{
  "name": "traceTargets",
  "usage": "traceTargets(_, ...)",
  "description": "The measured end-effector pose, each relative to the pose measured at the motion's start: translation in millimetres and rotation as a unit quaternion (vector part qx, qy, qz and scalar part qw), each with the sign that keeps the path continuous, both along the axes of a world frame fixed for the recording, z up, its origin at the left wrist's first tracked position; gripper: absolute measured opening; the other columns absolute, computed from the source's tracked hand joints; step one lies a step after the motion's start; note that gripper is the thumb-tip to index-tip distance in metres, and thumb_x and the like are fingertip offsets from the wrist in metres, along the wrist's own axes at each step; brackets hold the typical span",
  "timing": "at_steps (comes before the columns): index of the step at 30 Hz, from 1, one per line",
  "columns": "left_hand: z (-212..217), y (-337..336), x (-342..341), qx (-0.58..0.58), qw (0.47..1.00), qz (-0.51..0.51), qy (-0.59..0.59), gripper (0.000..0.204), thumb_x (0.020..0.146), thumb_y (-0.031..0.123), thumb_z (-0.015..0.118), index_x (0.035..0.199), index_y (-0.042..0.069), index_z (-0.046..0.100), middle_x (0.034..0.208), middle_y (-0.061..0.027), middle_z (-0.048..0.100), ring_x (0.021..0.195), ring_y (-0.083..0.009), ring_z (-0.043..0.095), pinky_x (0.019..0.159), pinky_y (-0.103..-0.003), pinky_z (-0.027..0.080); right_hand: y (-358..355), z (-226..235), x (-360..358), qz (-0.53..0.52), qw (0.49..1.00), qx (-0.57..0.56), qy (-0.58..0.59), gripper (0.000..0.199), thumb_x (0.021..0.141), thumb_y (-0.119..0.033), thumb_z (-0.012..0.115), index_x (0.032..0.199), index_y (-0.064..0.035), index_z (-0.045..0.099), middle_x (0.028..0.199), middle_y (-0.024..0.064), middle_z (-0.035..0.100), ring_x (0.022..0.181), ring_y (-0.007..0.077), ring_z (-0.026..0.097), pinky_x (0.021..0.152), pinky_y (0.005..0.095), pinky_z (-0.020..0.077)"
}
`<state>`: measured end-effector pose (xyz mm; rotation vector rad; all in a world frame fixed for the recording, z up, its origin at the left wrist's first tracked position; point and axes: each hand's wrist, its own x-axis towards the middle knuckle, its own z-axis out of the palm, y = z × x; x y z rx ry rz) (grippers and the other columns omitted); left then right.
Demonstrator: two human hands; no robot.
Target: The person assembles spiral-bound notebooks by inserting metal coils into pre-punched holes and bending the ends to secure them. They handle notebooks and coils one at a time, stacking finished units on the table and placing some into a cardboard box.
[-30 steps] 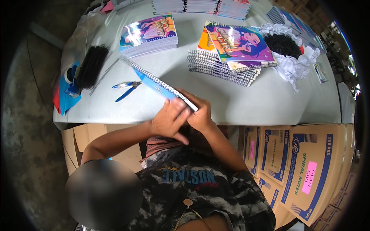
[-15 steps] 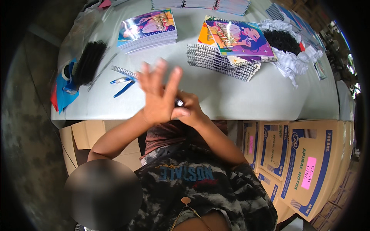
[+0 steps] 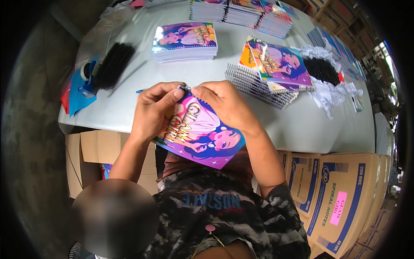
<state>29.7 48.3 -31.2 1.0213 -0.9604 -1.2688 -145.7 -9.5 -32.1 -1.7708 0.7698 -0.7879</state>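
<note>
My left hand [image 3: 156, 105] and my right hand [image 3: 226, 103] grip a notebook [image 3: 207, 136] with a purple illustrated cover. It is tilted over my lap, just past the table's near edge. The thumbs and fingertips of both hands close in on the bound edge at its top, near one corner, where a short stretch of dark spiral wire [image 3: 185, 87] shows. Most of that edge lies under my fingers. Behind my left hand, only a blue tip of the pliers [image 3: 139, 91] peeks out on the table.
Left on the table [image 3: 116, 116] lie a heap of black spiral coils [image 3: 113, 67] and a tape dispenser [image 3: 87, 77]. A notebook stack [image 3: 184, 49] stands ahead; spiral-bound notebooks [image 3: 280, 64] lie to the right beside crumpled paper [image 3: 330, 97]. Cardboard boxes [image 3: 345, 203] stand below right.
My left hand, raised with spread fingers before, has come down onto the notebook's bound edge. The notebook's cover has come into view between both hands. The view has shifted slightly.
</note>
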Motion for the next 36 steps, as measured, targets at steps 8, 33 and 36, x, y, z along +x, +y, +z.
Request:
traceTargets(8, 3, -26, 17, -0.05, 0.984, -0.133, -0.104, 0.011, 0.078, -0.006, 0.056, 0.086, 0.0, 0.06, 0.073, -0.0014, 0.059, 0.062, -0.0033, 0.051, 0.058, -0.019, 0.042, 12, -22, 18, -0.121, 0.98, 0.018, -0.16, 0.016, 0.069, 0.005, 0.07, 0.079, 0.0026, 0.058, 0.077, 0.0076, 0.064, 0.07, 0.0097, 0.061, 0.063, 0.0233, 0.0484)
traceTargets(33, -47, -113, -186, -0.176, 0.795, 0.118, -0.568, 0.071, 0.078, 0.038, 0.066, 0.13, 0.001, 0.035, 0.124, -0.0218, 0.041, 0.115, -0.0368, 0.041, 0.089, -0.048, 0.036, -110, -99, -239, -0.549, 0.789, -0.165, -0.221, 0.026, 0.08, -0.01, 0.06, 0.101, 0.0048, 0.06, 0.103, 0.0135, 0.061, 0.096, 0.0197, 0.057, 0.087, 0.0294, 0.0416)
traceTargets(36, -53, -102, -187, -0.255, 0.758, 0.19, -0.57, 0.06, 0.078, 0.038, 0.065, 0.122, 0.002, 0.046, 0.114, -0.0173, 0.05, 0.106, -0.0317, 0.047, 0.084, -0.045, 0.039, -107, -94, -215, -0.6, 0.752, -0.159, -0.221, 0.021, 0.082, -0.011, 0.059, 0.096, 0.0039, 0.063, 0.097, 0.0121, 0.063, 0.091, 0.0183, 0.058, 0.081, 0.0301, 0.045)
